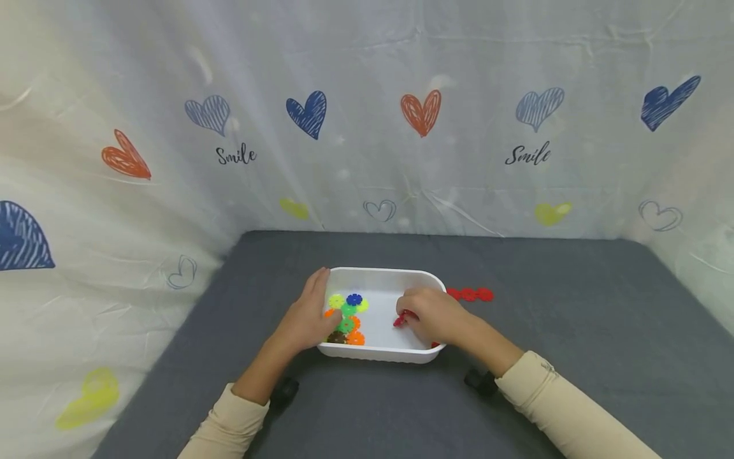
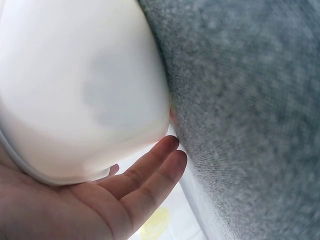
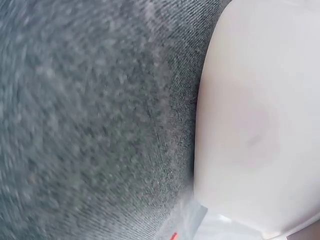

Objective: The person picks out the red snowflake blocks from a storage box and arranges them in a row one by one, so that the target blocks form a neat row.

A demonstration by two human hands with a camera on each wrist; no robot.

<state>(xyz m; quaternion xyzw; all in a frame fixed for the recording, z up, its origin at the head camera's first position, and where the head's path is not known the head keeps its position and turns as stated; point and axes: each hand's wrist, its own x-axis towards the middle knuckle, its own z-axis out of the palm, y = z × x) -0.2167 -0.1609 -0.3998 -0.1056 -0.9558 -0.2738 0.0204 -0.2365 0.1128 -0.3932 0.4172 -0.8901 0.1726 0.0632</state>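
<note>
A white plastic tray (image 1: 378,354) lies on the grey cloth. My left hand (image 1: 304,322) grips its left end, thumb over the rim and fingers along the outer wall, as the left wrist view shows. Inside, by that thumb, several flower-shaped plastic discs gather: green (image 1: 346,325), orange (image 1: 355,338), yellow-green, a blue disc (image 1: 354,299) and a brown one. Reaching over the right rim, my right hand (image 1: 438,315) pinches red flower discs (image 1: 398,321), partly hidden by its fingers. Another red bit (image 1: 435,345) shows in the tray beneath that hand.
Several red discs form a row (image 1: 469,294) on the cloth just beyond the tray's right end. Grey cloth (image 1: 573,331) covers the table. A white curtain (image 1: 367,166) with printed hearts hangs behind and at the sides.
</note>
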